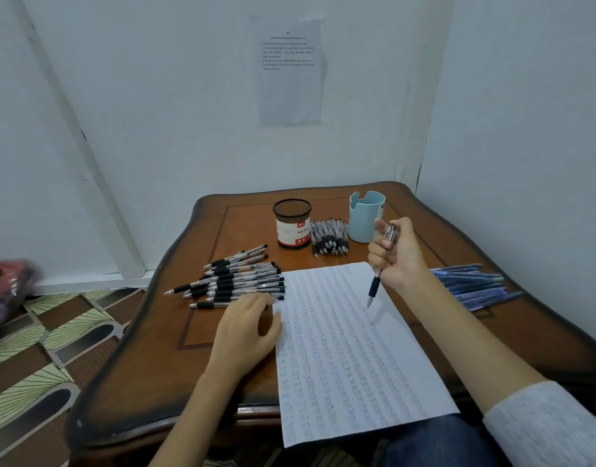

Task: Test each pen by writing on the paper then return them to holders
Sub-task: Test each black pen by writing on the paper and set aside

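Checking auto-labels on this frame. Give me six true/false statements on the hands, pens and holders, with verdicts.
1. The right hand grips a pen, tip pointing down over the paper. True.
2. The left hand holds a second pen. False: it rests at the paper's left edge, holding nothing.
3. Pens stand in the mesh holder. False: none rise above its rim.
4. Blue pens lie right of the paper. True.
5. The paper is blank. False: rows of writing cover it.
6. A bundle of pens lies between the mesh holder and the blue holder. True.
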`<move>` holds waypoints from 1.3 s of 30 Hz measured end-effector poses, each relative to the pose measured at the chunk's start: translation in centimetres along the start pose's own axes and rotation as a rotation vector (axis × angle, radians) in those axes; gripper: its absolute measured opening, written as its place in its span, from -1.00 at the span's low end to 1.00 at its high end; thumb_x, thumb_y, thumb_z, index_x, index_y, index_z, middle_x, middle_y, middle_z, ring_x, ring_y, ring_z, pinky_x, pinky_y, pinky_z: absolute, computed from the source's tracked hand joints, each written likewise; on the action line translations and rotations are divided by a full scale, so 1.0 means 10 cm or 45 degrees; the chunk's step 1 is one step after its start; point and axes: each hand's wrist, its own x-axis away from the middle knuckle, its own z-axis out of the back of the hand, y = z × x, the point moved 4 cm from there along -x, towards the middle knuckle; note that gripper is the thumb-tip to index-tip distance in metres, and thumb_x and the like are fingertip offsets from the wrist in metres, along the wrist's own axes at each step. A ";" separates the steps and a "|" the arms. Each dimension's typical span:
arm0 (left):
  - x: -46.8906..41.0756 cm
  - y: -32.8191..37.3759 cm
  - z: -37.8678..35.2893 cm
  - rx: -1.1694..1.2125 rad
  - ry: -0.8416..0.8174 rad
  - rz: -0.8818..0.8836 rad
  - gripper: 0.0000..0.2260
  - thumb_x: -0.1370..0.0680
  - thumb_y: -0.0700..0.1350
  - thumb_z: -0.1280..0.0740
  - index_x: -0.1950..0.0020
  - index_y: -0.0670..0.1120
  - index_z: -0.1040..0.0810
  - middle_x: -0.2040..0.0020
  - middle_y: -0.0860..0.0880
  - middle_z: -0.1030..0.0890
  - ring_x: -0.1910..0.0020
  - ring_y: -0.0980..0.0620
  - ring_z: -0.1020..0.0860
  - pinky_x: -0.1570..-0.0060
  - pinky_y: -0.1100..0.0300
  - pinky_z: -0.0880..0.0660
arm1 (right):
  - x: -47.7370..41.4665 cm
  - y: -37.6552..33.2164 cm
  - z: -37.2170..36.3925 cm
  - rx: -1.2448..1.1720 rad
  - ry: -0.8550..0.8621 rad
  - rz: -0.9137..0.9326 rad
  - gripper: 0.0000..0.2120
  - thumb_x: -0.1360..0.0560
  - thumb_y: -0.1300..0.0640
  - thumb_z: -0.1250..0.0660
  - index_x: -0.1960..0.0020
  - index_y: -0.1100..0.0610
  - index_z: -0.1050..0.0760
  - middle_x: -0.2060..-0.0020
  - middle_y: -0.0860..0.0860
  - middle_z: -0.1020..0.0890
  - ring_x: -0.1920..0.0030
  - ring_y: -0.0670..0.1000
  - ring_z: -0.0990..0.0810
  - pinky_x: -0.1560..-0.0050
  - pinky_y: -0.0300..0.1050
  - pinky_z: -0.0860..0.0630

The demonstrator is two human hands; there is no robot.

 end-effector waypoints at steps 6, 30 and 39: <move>-0.22 0.36 -0.21 0.060 -0.020 0.021 -0.67 -0.55 0.11 -0.22 -0.16 -0.05 -0.59 -0.16 0.05 -0.60 -0.17 0.09 -0.51 -0.17 0.27 -0.31 | -0.02 -0.09 0.16 0.185 -0.054 0.021 -0.76 -0.60 0.17 -0.20 -0.15 0.28 -0.53 0.15 0.12 -0.60 0.53 -0.16 -0.41 0.57 -0.41 -0.31; -0.78 0.22 -0.97 0.132 -0.638 -0.033 -0.42 -0.50 0.36 -0.12 -0.48 0.17 -0.27 -0.53 0.19 -0.16 -0.50 0.21 -0.08 -0.49 0.15 -0.05 | -0.77 0.20 0.46 0.749 0.119 0.076 -0.64 -0.55 -0.04 -0.30 0.06 0.28 -0.62 0.35 0.13 -0.61 0.43 -0.08 -0.52 0.40 -0.30 -0.48; -0.78 0.22 -0.97 0.103 -0.697 -0.023 -0.43 -0.52 0.35 -0.11 -0.50 0.19 -0.20 -0.54 0.21 -0.10 -0.51 0.22 -0.02 -0.48 0.17 0.01 | -0.80 0.18 0.45 1.360 0.105 0.482 -0.66 -0.54 0.02 -0.35 0.32 0.19 -0.44 0.50 0.07 -0.56 0.63 -0.09 -0.40 0.60 -0.27 -0.32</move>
